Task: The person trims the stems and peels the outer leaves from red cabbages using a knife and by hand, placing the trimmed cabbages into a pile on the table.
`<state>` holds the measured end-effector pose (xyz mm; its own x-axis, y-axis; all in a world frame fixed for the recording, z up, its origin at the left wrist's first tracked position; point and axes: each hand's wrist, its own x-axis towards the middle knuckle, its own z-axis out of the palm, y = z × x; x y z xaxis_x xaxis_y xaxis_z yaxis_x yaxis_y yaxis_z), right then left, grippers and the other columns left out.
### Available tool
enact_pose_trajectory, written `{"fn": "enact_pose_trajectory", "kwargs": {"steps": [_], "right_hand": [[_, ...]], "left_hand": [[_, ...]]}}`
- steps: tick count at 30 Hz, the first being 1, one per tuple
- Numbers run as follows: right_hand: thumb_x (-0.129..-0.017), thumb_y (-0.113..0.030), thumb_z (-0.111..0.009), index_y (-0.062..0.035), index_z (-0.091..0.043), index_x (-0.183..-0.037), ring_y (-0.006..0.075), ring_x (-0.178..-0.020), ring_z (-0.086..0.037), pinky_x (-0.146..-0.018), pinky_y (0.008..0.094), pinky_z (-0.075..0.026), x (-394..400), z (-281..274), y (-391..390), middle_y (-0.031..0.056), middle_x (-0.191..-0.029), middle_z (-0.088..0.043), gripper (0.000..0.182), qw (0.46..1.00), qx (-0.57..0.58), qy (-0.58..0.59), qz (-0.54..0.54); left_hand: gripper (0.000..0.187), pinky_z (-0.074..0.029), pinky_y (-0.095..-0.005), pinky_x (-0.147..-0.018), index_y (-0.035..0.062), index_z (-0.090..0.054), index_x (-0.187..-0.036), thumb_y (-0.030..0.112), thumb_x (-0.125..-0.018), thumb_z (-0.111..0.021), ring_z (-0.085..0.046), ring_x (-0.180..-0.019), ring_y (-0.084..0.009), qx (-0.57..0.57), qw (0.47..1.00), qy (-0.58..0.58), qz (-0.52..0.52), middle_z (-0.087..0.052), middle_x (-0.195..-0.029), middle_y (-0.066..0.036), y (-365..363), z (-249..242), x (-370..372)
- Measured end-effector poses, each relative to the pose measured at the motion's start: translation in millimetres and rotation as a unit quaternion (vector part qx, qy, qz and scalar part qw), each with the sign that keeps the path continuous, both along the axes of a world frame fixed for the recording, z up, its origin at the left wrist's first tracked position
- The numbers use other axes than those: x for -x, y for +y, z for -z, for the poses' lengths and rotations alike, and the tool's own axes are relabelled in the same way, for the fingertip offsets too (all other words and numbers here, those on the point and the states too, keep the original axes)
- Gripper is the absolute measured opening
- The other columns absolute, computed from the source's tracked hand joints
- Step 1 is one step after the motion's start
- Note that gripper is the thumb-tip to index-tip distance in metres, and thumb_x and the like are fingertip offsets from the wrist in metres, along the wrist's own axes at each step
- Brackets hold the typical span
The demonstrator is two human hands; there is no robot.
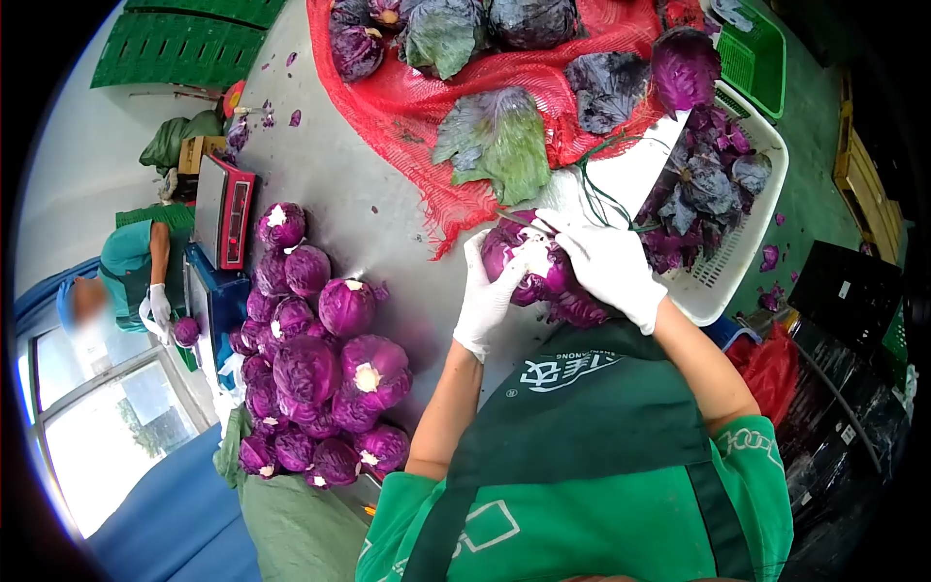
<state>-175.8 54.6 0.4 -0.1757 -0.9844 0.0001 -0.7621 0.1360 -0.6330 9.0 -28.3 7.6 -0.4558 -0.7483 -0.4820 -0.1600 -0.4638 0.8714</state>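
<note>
A red cabbage [529,254] with a pale cut stem end is in front of my apron. My gloved left hand [490,294] is closed round its left side. My gloved right hand [609,267] is at its upper right, fingers curled round a knife [516,219]; only a thin strip of the blade shows and the handle is hidden in the glove. Loose purple leaves [579,308] hang below the cabbage. A large green-purple outer leaf [499,145] lies on red mesh netting [402,136] just beyond my hands.
Trimmed red cabbages [308,369] are piled at the left. Untrimmed heads [533,21] lie on the netting. A white basket [773,199] holds loose leaves at right, near a green crate [752,58]. A red-framed scale [236,218] and another person [131,262] holding a cabbage are at far left.
</note>
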Motion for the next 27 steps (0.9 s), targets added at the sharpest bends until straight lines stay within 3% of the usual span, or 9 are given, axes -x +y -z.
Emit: {"fn": "enact_pose_trajectory", "kwargs": {"steps": [2, 4, 6, 11, 12, 14, 16, 18, 27], "right_hand": [[-0.099, -0.025, -0.049, -0.0231, -0.055, -0.141, 0.0274, -0.061, -0.064, -0.056, 0.0392, -0.05, 4.0, 2.5, -4.5, 0.0119, -0.081, -0.069, 0.043, 0.999, 0.036, -0.002, -0.009], [-0.099, -0.024, -0.049, -0.0246, -0.057, -0.139, 0.0285, -0.065, -0.067, -0.058, 0.0395, -0.052, 11.4, 7.8, -10.7, 0.0099, -0.095, -0.072, 0.041, 0.999, 0.051, -0.012, 0.014], [-0.101, -0.027, -0.05, -0.0226, -0.058, -0.138, 0.0357, -0.072, -0.064, -0.069, 0.0425, -0.052, 42.2, 74.9, -9.0, 0.0173, -0.093, -0.069, 0.038, 0.99, 0.031, -0.093, 0.097], [-0.103, -0.029, -0.045, -0.0115, -0.045, -0.147, 0.0399, -0.113, -0.06, -0.099, 0.0423, -0.047, 43.2, 20.4, -13.0, 0.0231, -0.126, -0.063, 0.047, 0.976, 0.02, -0.169, 0.137], [-0.103, -0.03, -0.046, -0.0101, -0.044, -0.148, 0.0391, -0.112, -0.061, -0.096, 0.0426, -0.049, 34.7, 10.0, -6.4, 0.0229, -0.128, -0.061, 0.049, 0.982, 0.064, -0.124, 0.13], [-0.102, -0.031, -0.047, -0.0102, -0.042, -0.149, 0.0376, -0.108, -0.064, -0.087, 0.0421, -0.054, 19.3, -19.6, 9.7, 0.0219, -0.134, -0.058, 0.052, 0.998, -0.056, 0.03, 0.01], [-0.1, -0.031, -0.049, -0.008, -0.035, -0.152, 0.0345, -0.082, -0.069, -0.068, 0.0428, -0.057, -3.1, -34.7, 27.9, 0.0225, -0.111, -0.068, 0.058, 1.0, -0.025, -0.012, -0.004], [-0.097, -0.025, -0.056, -0.0069, -0.044, -0.146, 0.0326, -0.064, -0.066, -0.056, 0.0409, -0.053, -11.6, -27.9, 36.4, 0.017, -0.086, -0.069, 0.054, 0.998, -0.044, 0.022, -0.033], [-0.099, -0.028, -0.051, -0.0143, -0.041, -0.15, 0.0274, -0.066, -0.065, -0.054, 0.0398, -0.05, -11.7, -15.0, 18.3, 0.0119, -0.079, -0.067, 0.053, 0.996, -0.042, 0.062, -0.044]], "left_hand": [[0.063, -0.049, -0.036, -0.1, 0.0044, -0.033, -0.14, 0.011, -0.09, -0.072, -0.055, -0.117, -0.0211, 0.022, 1.0, 0.008, 0.001, -0.052, -0.131, -0.014, -0.7, 13.8, -4.1], [0.063, -0.05, -0.0356, -0.099, 0.0043, -0.034, -0.139, 0.01, -0.089, -0.072, -0.056, -0.117, -0.0216, -0.007, 1.0, 0.015, -0.024, -0.052, -0.129, -0.014, -0.1, 13.0, -3.3], [0.072, -0.044, -0.0391, -0.106, 0.005, -0.031, -0.143, 0.008, -0.086, -0.075, -0.051, -0.121, -0.0231, 0.249, 0.96, -0.066, 0.111, -0.046, -0.134, -0.015, 13.1, 17.5, -14.5], [0.07, -0.048, -0.0383, -0.103, 0.0055, -0.032, -0.142, 0.005, -0.085, -0.074, -0.054, -0.121, -0.0238, 0.068, 0.997, 0.01, 0.028, -0.048, -0.132, -0.016, 11.1, 10.8, -15.3], [0.069, -0.049, -0.0378, -0.102, 0.0059, -0.032, -0.141, 0.005, -0.085, -0.073, -0.055, -0.12, -0.0234, 0.061, 0.998, 0.017, 0.028, -0.049, -0.131, -0.016, 8.2, 10.1, -13.4], [0.069, -0.049, -0.0379, -0.101, 0.0059, -0.032, -0.142, 0.004, -0.086, -0.072, -0.054, -0.12, -0.0235, 0.06, 0.997, 0.016, 0.044, -0.049, -0.132, -0.016, 5.3, 9.3, -13.1], [0.069, -0.049, -0.0374, -0.101, 0.0051, -0.031, -0.143, 0.005, -0.087, -0.072, -0.055, -0.119, -0.023, 0.043, 0.997, 0.026, 0.058, -0.049, -0.133, -0.016, 2.8, 5.0, -8.8], [0.068, -0.049, -0.0368, -0.101, 0.0049, -0.031, -0.143, 0.007, -0.088, -0.072, -0.054, -0.119, -0.0225, 0.047, 0.996, 0.018, 0.067, -0.049, -0.134, -0.015, 0.2, 5.5, -6.9], [0.07, -0.048, -0.0371, -0.103, 0.0063, -0.03, -0.145, 0.011, -0.09, -0.072, -0.053, -0.121, -0.0229, 0.025, 0.997, 0.012, 0.068, -0.049, -0.135, -0.016, -6.2, 4.0, -7.8]]}}
